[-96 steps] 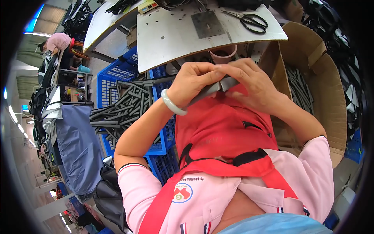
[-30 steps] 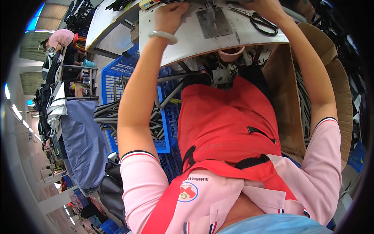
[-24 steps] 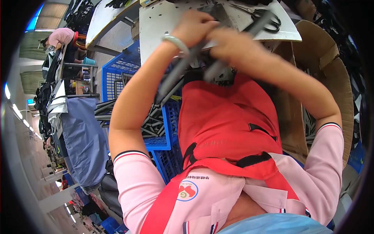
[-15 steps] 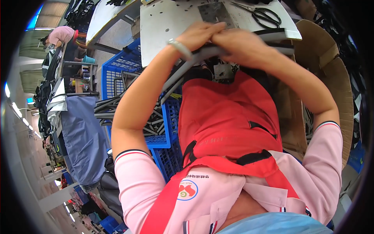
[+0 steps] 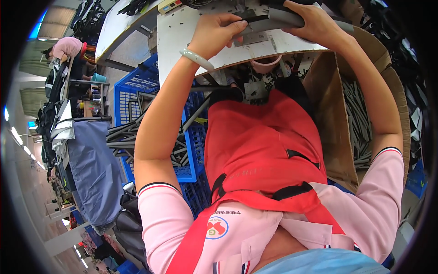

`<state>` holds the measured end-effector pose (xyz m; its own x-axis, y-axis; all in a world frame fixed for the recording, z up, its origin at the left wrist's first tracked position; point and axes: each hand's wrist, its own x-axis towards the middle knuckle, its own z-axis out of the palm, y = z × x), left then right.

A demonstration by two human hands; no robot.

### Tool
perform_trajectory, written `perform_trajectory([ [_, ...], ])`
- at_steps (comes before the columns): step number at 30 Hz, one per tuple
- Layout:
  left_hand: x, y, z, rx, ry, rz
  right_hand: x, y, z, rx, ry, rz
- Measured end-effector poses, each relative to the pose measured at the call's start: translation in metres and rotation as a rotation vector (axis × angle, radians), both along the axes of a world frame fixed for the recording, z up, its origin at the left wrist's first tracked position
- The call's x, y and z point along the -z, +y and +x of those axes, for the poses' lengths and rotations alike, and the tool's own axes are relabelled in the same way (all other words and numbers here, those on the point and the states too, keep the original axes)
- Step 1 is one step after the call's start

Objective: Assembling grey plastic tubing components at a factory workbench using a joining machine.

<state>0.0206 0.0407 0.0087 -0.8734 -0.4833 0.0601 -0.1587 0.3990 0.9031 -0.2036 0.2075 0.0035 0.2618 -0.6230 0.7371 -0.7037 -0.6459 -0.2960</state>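
A long grey and black strip, like foam tubing or padded strap [image 5: 280, 19], is held above the far side of the white table [image 5: 182, 50]. My left hand [image 5: 218, 34] pinches the narrow black end between thumb and fingers. Farther right, my right hand [image 5: 317, 23] is wrapped round the thicker grey part, thumb below and fingers above. The strip's tail runs on to the right past my wrist. Beneath the strip, a dark flat plate [image 5: 252, 39] lies on the tabletop.
On my left stands a blue plastic crate [image 5: 195, 137] with grey strips [image 5: 125, 137] poking out. To the right, a cardboard box [image 5: 326, 123] holds many more strips [image 5: 357, 123]. A pinkish tub [image 5: 266, 65] sits under the table. Another person [image 5: 68, 48] works far left.
My hands, close together before, have moved apart and farther over the table. The strip's long grey length no longer hangs across my lap. The scissors are out of sight.
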Motion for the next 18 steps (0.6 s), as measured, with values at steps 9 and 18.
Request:
perform_trajectory([
  [9,0.016,-0.025,-0.018,-0.053,-0.003,0.037,-0.029,-0.015,0.019,0.699,0.277,0.673],
  [18,0.037,-0.068,-0.039,-0.06,0.038,0.156,-0.029,-0.04,0.006,0.671,0.293,0.58],
])
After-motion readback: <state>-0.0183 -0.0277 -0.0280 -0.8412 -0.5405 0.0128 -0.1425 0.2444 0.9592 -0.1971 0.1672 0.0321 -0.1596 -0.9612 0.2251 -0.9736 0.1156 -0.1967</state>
